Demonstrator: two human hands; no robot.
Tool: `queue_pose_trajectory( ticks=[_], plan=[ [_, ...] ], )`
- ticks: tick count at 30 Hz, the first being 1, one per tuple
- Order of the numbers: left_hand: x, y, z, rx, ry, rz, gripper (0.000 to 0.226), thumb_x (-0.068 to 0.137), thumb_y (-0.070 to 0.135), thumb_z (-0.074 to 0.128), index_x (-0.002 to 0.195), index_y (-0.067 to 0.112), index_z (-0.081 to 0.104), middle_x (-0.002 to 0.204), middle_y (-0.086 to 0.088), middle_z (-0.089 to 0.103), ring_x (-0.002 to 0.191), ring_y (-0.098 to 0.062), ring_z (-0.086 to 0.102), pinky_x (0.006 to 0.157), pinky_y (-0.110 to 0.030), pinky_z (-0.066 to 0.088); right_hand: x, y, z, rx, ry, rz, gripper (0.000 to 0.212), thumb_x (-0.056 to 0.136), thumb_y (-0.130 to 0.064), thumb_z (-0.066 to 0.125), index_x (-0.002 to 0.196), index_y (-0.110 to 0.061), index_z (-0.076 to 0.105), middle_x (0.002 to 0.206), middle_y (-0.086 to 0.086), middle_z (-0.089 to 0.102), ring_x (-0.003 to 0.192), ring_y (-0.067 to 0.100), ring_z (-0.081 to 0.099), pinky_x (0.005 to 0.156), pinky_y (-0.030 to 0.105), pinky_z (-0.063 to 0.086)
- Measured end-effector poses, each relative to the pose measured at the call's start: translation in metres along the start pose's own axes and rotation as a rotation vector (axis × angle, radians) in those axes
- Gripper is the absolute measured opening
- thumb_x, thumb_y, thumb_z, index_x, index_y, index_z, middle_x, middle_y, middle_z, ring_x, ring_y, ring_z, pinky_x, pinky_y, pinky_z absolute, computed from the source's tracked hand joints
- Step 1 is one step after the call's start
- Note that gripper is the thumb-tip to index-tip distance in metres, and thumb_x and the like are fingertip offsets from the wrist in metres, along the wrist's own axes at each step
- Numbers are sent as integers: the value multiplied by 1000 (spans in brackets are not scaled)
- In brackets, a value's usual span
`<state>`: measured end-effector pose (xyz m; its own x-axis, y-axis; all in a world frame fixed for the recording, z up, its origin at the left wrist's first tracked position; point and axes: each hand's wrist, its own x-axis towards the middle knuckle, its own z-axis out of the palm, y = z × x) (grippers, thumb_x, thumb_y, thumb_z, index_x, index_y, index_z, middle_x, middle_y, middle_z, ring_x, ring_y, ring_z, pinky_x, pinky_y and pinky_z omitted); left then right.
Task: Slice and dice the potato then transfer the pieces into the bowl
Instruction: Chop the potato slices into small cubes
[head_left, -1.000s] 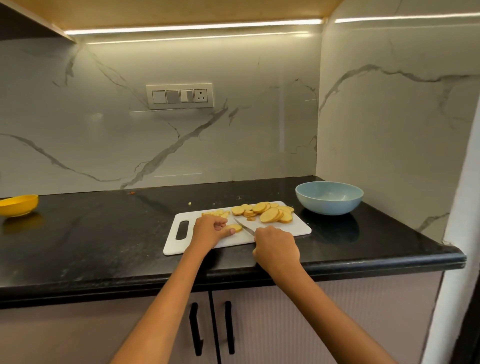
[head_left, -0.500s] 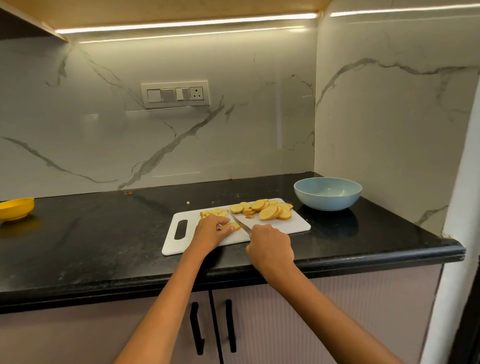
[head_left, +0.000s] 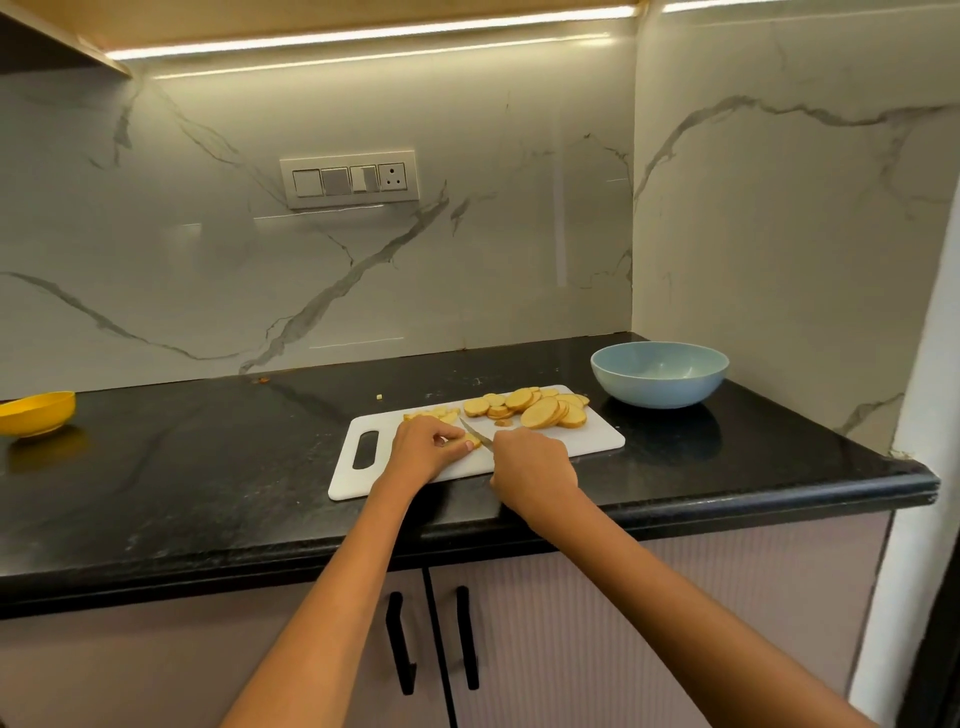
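On the white cutting board (head_left: 597, 439), left hand (head_left: 423, 448) curled over a potato slice (head_left: 470, 442), pinning it down. Right hand (head_left: 532, 467) gripping knife (head_left: 475, 432), blade angled at that slice. Round potato slices (head_left: 540, 410) piled on board's far right. Blue bowl (head_left: 660, 374) on black counter (head_left: 182, 467), just beyond board's right end.

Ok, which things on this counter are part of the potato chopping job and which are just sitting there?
In the job:
- knife in right hand
- potato piece under left hand
- potato slices
- cutting board
- blue bowl

Lying about:
- yellow bowl
- small scrap on the counter
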<state>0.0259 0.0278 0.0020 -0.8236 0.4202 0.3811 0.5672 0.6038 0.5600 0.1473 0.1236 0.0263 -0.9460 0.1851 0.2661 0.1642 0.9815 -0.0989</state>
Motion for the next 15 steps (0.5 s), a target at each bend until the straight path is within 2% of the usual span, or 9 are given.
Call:
queue_pose_trajectory(
  ticks=[2,5,10,13,15],
  plan=[
    [-1,1,0,-7,12,6,17,84,20,67,97,10,74,91,-6,70,77,-14,51,72,-29,42,-7,3,0,-39,-23,-31,26,98,-14,44,123,-10,50,117,9,57,103,22,57,77,27,39],
    [-4,1,-1,-13,16,14,21,85,20,67,103,10,72,100,-5,70,82,-14,54,77,-32,45,-14,6,2,-90,-15,-50,25,98,-13,45,121,-8,51,114,10,58,100,22,58,78,28,42],
    [-6,-3,-1,-25,-15,18,29,86,23,65,112,11,68,107,-6,67,91,-14,54,81,-30,44,-5,5,1,-44,-17,-1,25,98,-13,46,122,-9,51,115,9,59,101,21,60,80,28,44],
    [-6,-7,0,-89,-43,-14,25,85,26,66,108,16,66,96,-2,57,90,-13,49,79,-23,38,-7,9,3,19,-13,43,26,98,-16,46,122,-9,51,115,8,59,100,20,60,80,27,45],
    [-5,-9,0,-128,-47,-44,20,84,26,68,102,17,64,91,-4,51,89,-16,50,80,-25,38,-11,9,6,37,1,41,26,98,-16,46,122,-9,51,114,8,58,99,20,60,77,26,44]
  ],
)
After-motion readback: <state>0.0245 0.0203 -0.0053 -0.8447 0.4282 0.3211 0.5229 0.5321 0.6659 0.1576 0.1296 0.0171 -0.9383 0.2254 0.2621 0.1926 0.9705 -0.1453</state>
